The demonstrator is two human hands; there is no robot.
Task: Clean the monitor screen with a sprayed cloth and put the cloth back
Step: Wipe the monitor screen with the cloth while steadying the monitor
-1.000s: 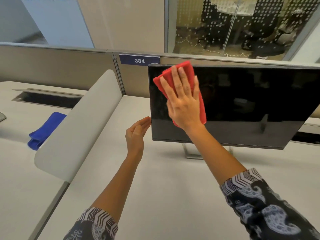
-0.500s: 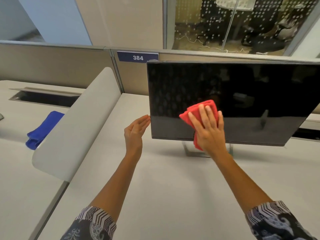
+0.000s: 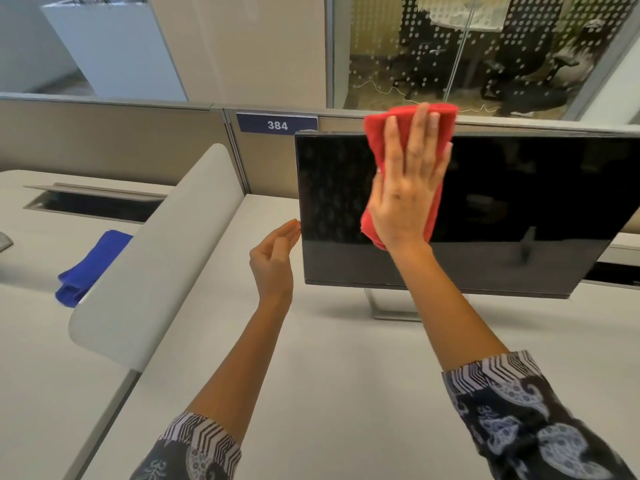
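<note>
The right hand (image 3: pixel 405 199) presses the red cloth (image 3: pixel 377 140) flat on the monitor screen (image 3: pixel 519 202), fingers straight and slightly spread. The left hand (image 3: pixel 273 261), fingers loosely curled, touches the screen's left edge.

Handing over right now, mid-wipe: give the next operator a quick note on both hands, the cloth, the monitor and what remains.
Right hand: flat, straight fingers pressing the red cloth against the monitor screen near its top edge, left of centre; the cloth's top pokes above the bezel.
Left hand: relaxed, holds nothing, fingertips at the screen's left edge; contact unclear.
Done: cloth is on the screen; how much is cleaned cannot be judged.
Left: cover the rest of the screen, then put the cloth back; its place is not shown. A blue cloth lies on the neighbouring desk.
</note>
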